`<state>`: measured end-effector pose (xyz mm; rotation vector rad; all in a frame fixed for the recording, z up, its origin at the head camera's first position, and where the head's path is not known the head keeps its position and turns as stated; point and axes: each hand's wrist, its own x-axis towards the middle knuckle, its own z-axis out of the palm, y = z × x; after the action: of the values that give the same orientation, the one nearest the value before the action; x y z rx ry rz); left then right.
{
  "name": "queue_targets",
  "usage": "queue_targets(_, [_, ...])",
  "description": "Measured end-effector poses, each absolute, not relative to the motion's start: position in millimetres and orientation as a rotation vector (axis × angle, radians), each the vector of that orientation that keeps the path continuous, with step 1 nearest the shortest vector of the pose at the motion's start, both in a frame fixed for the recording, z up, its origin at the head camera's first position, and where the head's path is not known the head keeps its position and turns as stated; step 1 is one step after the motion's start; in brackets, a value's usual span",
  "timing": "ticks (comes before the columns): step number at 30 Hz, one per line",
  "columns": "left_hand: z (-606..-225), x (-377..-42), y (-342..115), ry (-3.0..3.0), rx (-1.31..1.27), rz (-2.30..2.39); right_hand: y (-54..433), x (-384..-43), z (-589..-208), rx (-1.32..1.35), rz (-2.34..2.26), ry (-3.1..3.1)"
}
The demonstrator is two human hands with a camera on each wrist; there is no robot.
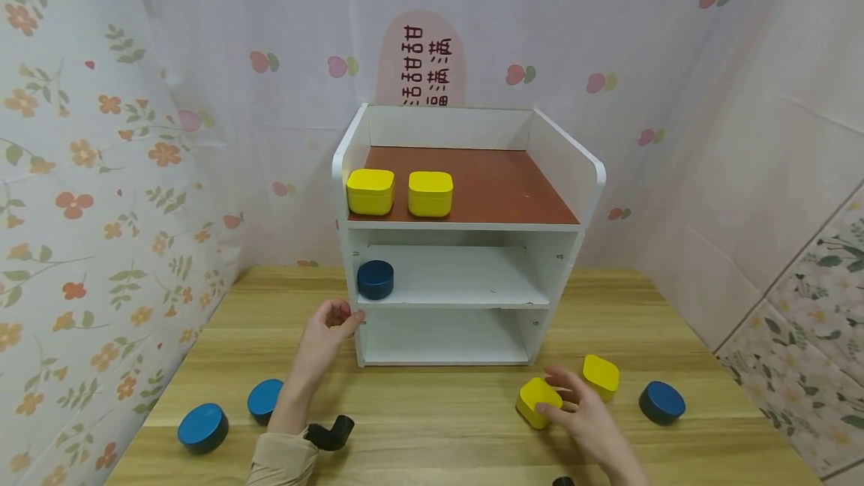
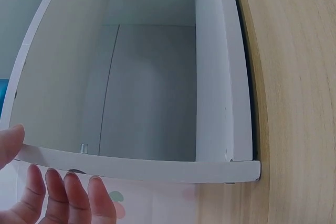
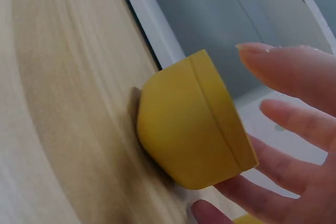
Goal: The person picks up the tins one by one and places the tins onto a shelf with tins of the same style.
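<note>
My left hand (image 1: 327,332) holds the left side panel of a white shelf unit (image 1: 442,227). In the left wrist view its thumb (image 2: 10,142) lies on the inner side of the panel and the fingers on the outer side. On the table, my right hand (image 1: 583,411) is spread around a yellow box (image 1: 538,402) with rounded corners. Gaps show between the box and some fingers (image 3: 294,66) in the right wrist view; whether others touch it is unclear. Just beyond that hand lies a second yellow box (image 1: 601,376).
Two yellow tins (image 1: 370,192) stand on the brown top, and a dark blue round tin (image 1: 375,280) is at the left of the middle shelf. Blue round tins lie left (image 1: 203,427) and right (image 1: 662,403) on the wooden table (image 1: 432,433). Patterned curtains (image 1: 290,133) surround it.
</note>
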<state>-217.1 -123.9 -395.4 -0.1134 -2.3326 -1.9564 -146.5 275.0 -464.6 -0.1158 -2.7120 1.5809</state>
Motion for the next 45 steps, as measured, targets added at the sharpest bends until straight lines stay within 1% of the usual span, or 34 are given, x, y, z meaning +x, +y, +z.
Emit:
queue_targets(5, [-395.7,-217.6,-122.7,-2.341,-0.108,-1.948,274.8,-147.9,-468.0,-0.127,1.552,-2.779])
queue_targets(16, [-393.8,-216.0,-122.2,-2.321,-0.114,-1.953,266.2,-147.4,-473.5,-0.028,1.542,-2.855])
queue_targets(21, [-394.5,-218.2,-122.3,-2.339,-0.116,-1.934,264.6,-147.7,-472.0,0.038,1.469,-2.884])
queue_targets(28, [-426.9,-236.5,-127.8,-2.295,-0.106,-1.943,259.4,-150.7,-469.9,0.054,1.392,-2.905])
queue_targets(34, [-430.1,-237.3,-128.8,-2.281,-0.122,-1.941,251.8,-154.8,-463.4,0.05,1.417,-2.907])
queue_targets(40, [-427.0,-237.2,-128.9,-2.298,-0.094,-1.956,246.3,-156.9,-450.8,0.206,1.411,-2.847])
queue_targets(45, [-407.6,-226.6,-125.7,-2.334,-0.074,-1.964,242.1,-161.1,-432.9,0.348,1.382,-2.806])
